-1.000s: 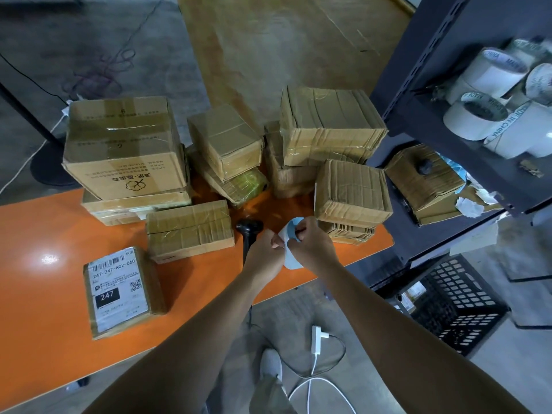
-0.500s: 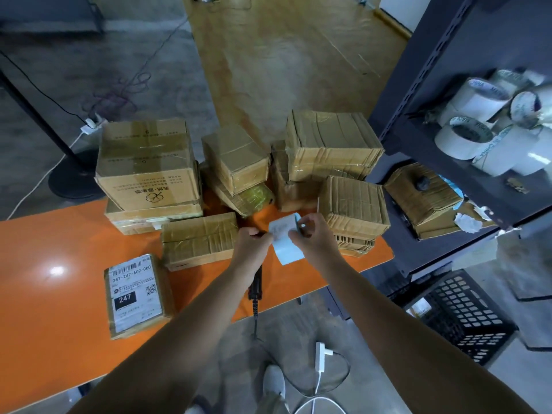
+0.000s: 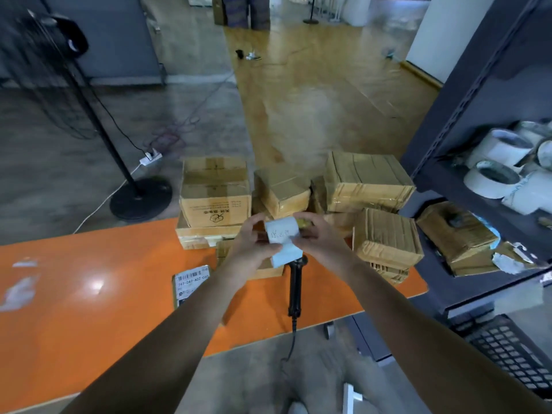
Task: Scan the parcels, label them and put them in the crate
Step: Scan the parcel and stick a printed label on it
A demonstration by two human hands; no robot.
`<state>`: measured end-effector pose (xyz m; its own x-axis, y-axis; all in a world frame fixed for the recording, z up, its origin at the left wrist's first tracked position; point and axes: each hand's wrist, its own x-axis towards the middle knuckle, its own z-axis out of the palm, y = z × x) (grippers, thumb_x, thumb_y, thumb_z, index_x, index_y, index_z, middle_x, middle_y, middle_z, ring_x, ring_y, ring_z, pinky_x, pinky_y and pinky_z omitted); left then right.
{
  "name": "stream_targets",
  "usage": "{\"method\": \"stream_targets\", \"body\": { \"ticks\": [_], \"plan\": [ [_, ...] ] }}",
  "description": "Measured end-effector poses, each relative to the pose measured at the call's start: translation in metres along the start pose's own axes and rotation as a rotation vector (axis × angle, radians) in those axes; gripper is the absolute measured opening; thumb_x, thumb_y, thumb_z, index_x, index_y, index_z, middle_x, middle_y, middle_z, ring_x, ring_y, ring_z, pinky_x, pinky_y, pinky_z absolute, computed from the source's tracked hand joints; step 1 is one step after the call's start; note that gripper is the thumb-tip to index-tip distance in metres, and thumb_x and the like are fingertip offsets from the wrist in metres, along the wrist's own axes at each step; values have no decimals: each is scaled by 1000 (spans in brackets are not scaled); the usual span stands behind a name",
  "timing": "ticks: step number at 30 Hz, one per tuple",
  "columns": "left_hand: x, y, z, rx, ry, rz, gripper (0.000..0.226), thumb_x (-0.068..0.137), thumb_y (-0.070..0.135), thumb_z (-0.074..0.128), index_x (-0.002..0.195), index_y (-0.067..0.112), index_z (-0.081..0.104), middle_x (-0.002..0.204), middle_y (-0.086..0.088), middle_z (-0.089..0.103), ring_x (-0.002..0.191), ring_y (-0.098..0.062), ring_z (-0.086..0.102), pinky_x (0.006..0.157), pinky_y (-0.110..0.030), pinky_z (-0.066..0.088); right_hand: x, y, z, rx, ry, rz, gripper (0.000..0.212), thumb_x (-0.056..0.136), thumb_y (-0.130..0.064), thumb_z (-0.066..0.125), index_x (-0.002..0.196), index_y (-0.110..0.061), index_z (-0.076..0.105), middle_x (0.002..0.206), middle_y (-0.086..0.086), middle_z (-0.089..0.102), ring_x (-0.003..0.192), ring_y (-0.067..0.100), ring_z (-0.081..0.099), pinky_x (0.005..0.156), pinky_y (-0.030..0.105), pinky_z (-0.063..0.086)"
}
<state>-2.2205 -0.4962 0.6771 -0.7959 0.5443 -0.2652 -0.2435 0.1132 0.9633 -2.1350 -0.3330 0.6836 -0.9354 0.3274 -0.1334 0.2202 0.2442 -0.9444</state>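
The label (image 3: 282, 242), white with a pale-blue backing, was held above the bench (image 3: 89, 294), pinched between the left hand (image 3: 254, 243) and the right hand (image 3: 321, 240), both closed on it. Step judged: peeling the label off its backing. Next move calls for pressing it onto an unlabelled parcel (image 3: 386, 237); one labelled parcel (image 3: 191, 283) lay near the left forearm. The scanner (image 3: 295, 288) lay on the orange bench below the hands. The crate (image 3: 507, 354) sat on the floor at right, under a dark shelf (image 3: 466, 180) of tape rolls (image 3: 493, 179). Floor fan (image 3: 89, 115) at left.
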Motion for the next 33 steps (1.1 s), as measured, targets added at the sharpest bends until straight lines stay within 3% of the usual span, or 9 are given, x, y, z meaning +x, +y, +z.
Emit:
{"method": "stream_targets", "body": {
  "ticks": [2,5,8,11,13,17,23,27,33],
  "plan": [
    [-8,3,-16,62,-4,25,75,75,-9,74,136,20,42,100,-11,67,92,-21,67,72,-28,57,1,-6,8,-64,-27,-30,34,92,-28,63,119,-48,56,106,-4,70,99,11,68,88,42,57],
    [-16,5,-36,192,0,87,76,76,-7,73,137,24,43,101,-13,66,96,-25,65,84,-40,55,2,-15,22,-231,-67,-97,32,95,-33,56,126,-42,54,110,-18,65,101,10,67,87,33,55],
    [-23,6,-52,240,-8,167,69,77,-6,71,128,31,45,102,-11,66,94,-22,64,78,-33,54,3,-26,41,-211,-36,-122,27,94,-29,59,118,-42,57,104,-23,65,97,-10,62,77,7,45],
    [-29,6,-66,253,10,196,66,77,-4,70,126,33,46,105,-6,65,91,-14,62,70,-19,53,3,-35,58,-198,16,-134,29,92,-22,64,104,-47,57,91,-28,68,89,-13,63,70,3,44],
    [-31,5,-75,263,24,209,66,77,-3,70,129,30,47,106,-4,65,89,-11,62,67,-15,49,4,-38,68,-200,35,-145,26,92,-19,65,104,-41,59,90,-29,66,89,-16,62,68,1,43],
    [-34,2,-89,241,69,222,67,76,0,71,130,31,47,106,-2,64,87,-11,61,65,-15,48,8,-41,84,-247,90,-161,15,93,-22,63,106,-28,58,90,-23,65,86,-18,60,66,3,44],
    [-34,0,-99,252,95,237,66,77,3,70,129,36,47,103,3,63,85,-5,60,63,-11,47,10,-47,94,-313,93,-152,20,97,-27,57,116,-19,56,112,-1,71,98,6,66,71,27,58],
    [-34,1,-100,255,93,233,68,78,4,70,134,34,45,105,3,63,83,0,60,64,-11,47,13,-54,97,-338,136,-155,14,98,-30,56,110,-22,57,104,-2,71,92,7,66,58,17,47],
    [-33,5,-96,259,99,235,69,78,5,71,133,37,44,106,3,62,92,-8,61,66,-13,49,11,-61,95,-370,129,-155,4,99,-27,54,99,-23,52,87,-7,65,80,6,62,59,18,40]
  ]
}}
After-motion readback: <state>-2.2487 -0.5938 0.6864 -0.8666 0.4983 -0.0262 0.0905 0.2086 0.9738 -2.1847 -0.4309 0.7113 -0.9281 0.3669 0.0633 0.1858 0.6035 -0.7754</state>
